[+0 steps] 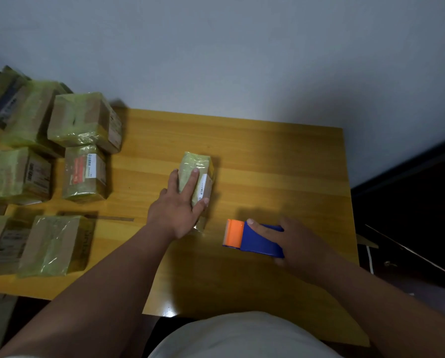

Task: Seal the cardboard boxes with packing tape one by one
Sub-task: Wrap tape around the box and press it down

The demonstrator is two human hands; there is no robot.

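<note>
Head view shows my left hand [176, 206] pressing flat on the small box [197, 174], my right hand [291, 239] gripping the tape dispenser [252, 237]; next I bring the tape onto its seam.

We see small box [196, 177] near middle of surface [281, 164], left hand [176, 202] resting flat on it. Tape dispenser [252, 239] lies right of box and nearer to us, apart from it, right hand [293, 241] on its near-right end. Taped boxes [84, 120] crowd surface's left side, well apart from small box. Wall [242, 47] stands behind surface.
</note>
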